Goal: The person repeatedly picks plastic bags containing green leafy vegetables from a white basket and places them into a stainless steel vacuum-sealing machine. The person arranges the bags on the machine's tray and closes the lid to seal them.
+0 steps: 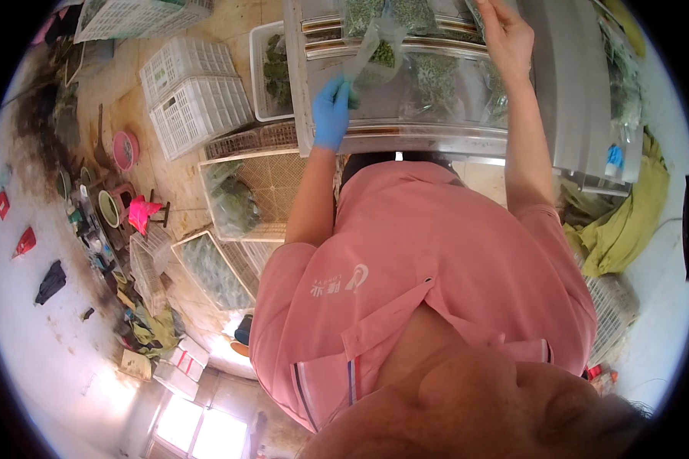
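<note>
My left hand (331, 113), in a blue glove, is closed at the left side of a steel machine bed (375, 111). Its fingers pinch the loose end of a clear plastic bag (383, 55) with small green vegetable pieces inside. At the far right of the bed, my bare right hand (507, 37) grips the edge of another clear bag of greens (475, 14), partly cut off by the picture's top. Between my hands lies a flat bag of pale green pieces (434, 80). More filled bags (412, 14) rest along the far bar.
A steel panel (574, 84) stands to the right of the bed. On my left are a white tub of leafy greens (277, 73), stacked white crates (195, 96) and a beige crate (272, 187) with bagged greens. A pink basin (125, 150) sits farther left on the floor.
</note>
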{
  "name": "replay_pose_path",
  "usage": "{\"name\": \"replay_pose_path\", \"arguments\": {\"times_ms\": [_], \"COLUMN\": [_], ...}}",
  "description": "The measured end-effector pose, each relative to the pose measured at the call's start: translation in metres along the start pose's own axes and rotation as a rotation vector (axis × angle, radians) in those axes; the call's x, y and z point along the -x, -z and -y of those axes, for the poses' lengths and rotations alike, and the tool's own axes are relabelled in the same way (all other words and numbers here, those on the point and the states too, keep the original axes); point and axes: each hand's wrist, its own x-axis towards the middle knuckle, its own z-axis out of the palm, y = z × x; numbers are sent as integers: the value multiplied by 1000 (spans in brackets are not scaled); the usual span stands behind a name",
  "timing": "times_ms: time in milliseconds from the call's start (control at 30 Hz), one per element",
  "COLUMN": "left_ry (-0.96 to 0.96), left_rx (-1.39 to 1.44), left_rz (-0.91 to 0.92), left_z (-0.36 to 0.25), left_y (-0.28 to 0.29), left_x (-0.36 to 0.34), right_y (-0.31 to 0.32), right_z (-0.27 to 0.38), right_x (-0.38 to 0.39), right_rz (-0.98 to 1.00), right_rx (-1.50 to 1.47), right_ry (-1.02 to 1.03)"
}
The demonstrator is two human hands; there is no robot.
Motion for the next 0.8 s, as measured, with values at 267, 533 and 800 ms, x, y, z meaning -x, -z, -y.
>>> {"name": "replay_pose_path", "arguments": {"times_ms": [267, 533, 800], "left_ry": [-200, 321, 4], "left_rx": [-343, 340, -538], "left_rz": [80, -35, -19], "left_z": [-1, -10, 35], "left_y": [12, 38, 72], "left_x": [41, 52, -50], "right_y": [-68, -86, -151], "right_z": [-17, 6, -59], "right_x": [84, 117, 87], "right_rz": [520, 513, 496], "right_rx": [-727, -1138, -308], "right_ry": [-949, -940, -509]}}
